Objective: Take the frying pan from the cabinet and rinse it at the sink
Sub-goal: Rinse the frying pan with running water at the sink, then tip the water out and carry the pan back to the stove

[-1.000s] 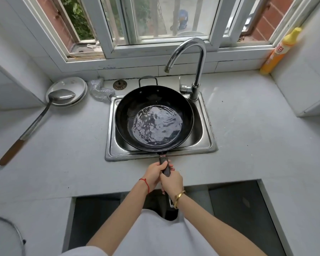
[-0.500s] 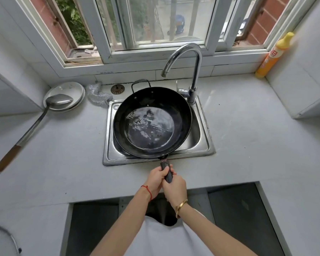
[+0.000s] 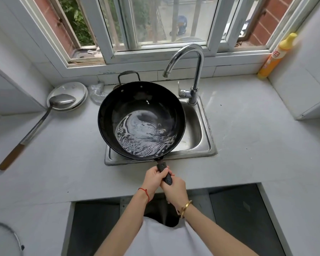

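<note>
A large black frying pan (image 3: 129, 106) hangs over the steel sink (image 3: 201, 141), tilted so that a pool of water lies against its near right wall. Both hands grip its dark handle (image 3: 164, 172) in front of the sink's near edge: my left hand (image 3: 152, 179) nearer the pan, my right hand (image 3: 175, 191) just behind it. The chrome tap (image 3: 196, 71) arches at the back right of the sink, its spout above the pan's far rim; no water runs from it.
A long metal ladle with a wooden grip (image 3: 35, 126) rests on a plate (image 3: 70, 89) at the left. A crumpled clear wrapper (image 3: 96, 94) lies beside it. An orange bottle (image 3: 277, 56) stands in the back right corner. Below the worktop (image 3: 257, 145) is a dark open cabinet (image 3: 235, 209).
The pan has tipped and swung left, and the water in it has run from the middle to the near right side. Both hands keep the handle.
</note>
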`<act>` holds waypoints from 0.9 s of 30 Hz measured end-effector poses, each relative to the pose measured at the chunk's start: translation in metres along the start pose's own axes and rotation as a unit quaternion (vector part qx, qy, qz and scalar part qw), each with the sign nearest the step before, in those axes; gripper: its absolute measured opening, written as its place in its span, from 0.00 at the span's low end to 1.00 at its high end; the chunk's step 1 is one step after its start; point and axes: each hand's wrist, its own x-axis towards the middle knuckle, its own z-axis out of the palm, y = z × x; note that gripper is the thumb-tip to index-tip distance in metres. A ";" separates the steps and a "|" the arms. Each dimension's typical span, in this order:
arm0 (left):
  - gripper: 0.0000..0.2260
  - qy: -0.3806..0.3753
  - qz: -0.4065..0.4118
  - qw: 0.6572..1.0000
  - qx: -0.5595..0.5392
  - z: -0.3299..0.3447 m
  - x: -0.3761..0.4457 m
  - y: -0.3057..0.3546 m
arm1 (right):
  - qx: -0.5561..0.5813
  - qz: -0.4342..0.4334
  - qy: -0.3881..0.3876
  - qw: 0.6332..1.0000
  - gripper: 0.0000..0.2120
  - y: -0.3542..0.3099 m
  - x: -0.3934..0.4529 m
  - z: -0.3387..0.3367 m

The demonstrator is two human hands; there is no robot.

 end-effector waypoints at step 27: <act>0.03 0.023 -0.001 0.999 0.024 0.008 -0.013 0.017 | 0.112 0.085 -0.031 0.990 0.09 -0.026 -0.013 -0.012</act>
